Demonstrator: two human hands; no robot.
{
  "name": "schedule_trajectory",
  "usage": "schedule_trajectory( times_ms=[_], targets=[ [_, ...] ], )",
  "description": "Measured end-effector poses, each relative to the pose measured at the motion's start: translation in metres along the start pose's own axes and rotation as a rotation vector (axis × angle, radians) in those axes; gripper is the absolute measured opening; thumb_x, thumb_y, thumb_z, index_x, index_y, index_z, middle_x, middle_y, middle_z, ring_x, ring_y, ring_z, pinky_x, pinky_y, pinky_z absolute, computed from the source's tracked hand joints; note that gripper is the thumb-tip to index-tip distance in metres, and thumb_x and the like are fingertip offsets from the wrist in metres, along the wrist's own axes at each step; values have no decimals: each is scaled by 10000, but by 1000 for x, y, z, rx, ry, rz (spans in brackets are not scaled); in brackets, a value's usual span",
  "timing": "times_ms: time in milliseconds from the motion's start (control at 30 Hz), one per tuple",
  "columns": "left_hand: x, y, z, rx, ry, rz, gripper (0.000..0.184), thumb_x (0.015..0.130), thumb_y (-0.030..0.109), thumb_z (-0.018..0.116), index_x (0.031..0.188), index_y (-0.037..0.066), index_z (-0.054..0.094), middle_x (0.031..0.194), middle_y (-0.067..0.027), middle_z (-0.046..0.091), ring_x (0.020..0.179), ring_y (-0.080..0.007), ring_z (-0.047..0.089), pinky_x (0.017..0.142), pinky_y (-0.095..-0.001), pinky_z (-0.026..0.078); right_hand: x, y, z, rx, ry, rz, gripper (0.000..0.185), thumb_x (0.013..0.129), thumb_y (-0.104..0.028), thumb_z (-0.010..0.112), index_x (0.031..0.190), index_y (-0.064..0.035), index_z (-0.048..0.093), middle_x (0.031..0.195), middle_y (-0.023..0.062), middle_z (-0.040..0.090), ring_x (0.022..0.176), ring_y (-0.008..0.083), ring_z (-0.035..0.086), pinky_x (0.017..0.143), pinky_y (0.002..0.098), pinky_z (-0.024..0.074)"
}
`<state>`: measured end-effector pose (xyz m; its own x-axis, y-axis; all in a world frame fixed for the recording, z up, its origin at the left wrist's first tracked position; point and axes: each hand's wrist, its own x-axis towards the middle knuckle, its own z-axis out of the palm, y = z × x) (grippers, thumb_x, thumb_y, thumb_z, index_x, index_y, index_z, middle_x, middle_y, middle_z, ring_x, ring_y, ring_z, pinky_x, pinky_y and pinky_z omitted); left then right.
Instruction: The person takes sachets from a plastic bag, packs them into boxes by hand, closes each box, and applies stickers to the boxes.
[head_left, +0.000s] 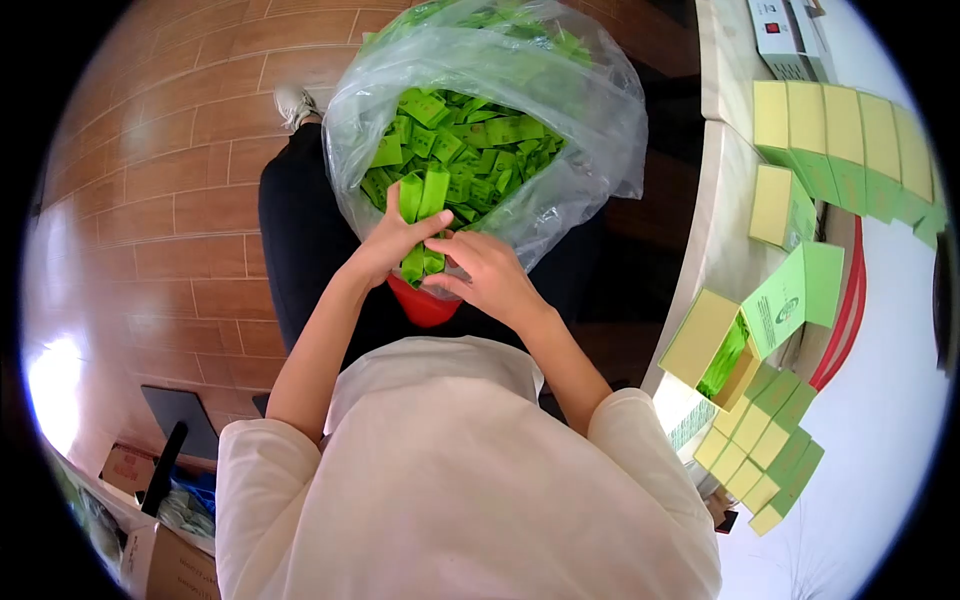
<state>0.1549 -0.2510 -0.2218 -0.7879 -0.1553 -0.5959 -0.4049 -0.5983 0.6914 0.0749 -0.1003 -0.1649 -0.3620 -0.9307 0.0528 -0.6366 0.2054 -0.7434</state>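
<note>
Dozens of glossy green packets (505, 130) fill a crinkled translucent plastic bag (605, 110) at twelve o'clock. At its near edge, I see the left hand (388, 245) gripping slim foil-like sachets (434, 195) side by side, right hand (487, 272) fingers curled at their lower ends. Toward four o'clock, an open carton (700, 318) holds green packets.

We can read no words or numbers. The small glossy green packets (425, 107) in the heap ahead of our grip bear tiny dark print. To the grip's right, the open box's pale green cardboard flap (779, 305) shows a round dark emblem and small lettering. Illegible marks also sit on the white boxy device (785, 35), farther ahead and right.
</note>
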Motion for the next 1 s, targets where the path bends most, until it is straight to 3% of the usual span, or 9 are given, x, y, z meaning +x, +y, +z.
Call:
schedule_trajectory(
  times_ms=[300,400,467,567,600,667,733,867,1000],
  targets=[
    [-30,1,26,236,-78,216,871,814,198,750,1427,113,137,1146,-119,517,962,-195,596,853,-338,483,-35,-23,2,-70,225,-84,219,731,-127,765,746,-51,560,720,79,550,645,290,525,592,390,433],
    [-44,9,36,-13,-155,79,834,820,165,741,1422,138,164,1196,-117,491,987,-206,593,877,-353,474,-45,-40,-4,-8,270,-115,227,731,-99,766,697,-57,546,688,78,532,604,290,500,567,389,415],
    [-49,10,40,-118,-167,87,828,827,144,733,1428,144,162,1209,-114,486,1024,-213,586,896,-356,467,-49,-48,-10,44,296,-127,191,762,-65,749,735,-52,560,704,67,534,580,227,502,549,322,412],
    [-51,7,41,-93,-258,125,891,799,140,752,1456,147,150,1265,-108,465,1113,-222,544,939,-353,443,-54,-54,-21,217,511,344,142,857,-71,667,965,-30,586,803,1,558,626,50,472,561,201,402],
    [-52,6,44,-52,-291,172,915,786,134,759,1465,147,146,1284,-107,456,1141,-225,525,955,-353,433,-57,-45,-23,295,494,425,417,859,-166,684,1218,-38,514,921,68,575,574,95,475,558,246,436],
    [-65,15,59,-11,-328,170,941,765,129,767,1474,147,150,1318,-102,437,1206,-218,464,1013,-365,382,-61,-45,-30,526,464,519,651,863,-207,684,1418,-71,371,1027,103,587,602,101,491,571,241,439],
    [-72,14,68,170,-411,182,947,765,140,765,1477,148,141,1330,-102,427,1242,-208,422,1053,-378,332,-67,-58,-33,541,371,578,769,862,-241,688,1487,-103,262,1089,128,587,629,101,495,581,239,441],
    [-77,-9,70,273,-450,226,952,771,175,763,1481,154,128,1360,-107,411,1280,-206,387,1067,-379,318,-90,-56,-14,615,476,589,719,885,-219,663,1482,-110,279,1122,129,585,670,83,486,610,224,443],
    [-90,-19,60,-55,-507,-97,1041,753,315,797,1506,164,93,1411,-104,388,1307,-244,385,1070,-396,335,-115,-69,-3,915,479,670,651,934,-201,612,1489,-154,276,1090,49,545,723,44,508,592,188,431]
  ],
)
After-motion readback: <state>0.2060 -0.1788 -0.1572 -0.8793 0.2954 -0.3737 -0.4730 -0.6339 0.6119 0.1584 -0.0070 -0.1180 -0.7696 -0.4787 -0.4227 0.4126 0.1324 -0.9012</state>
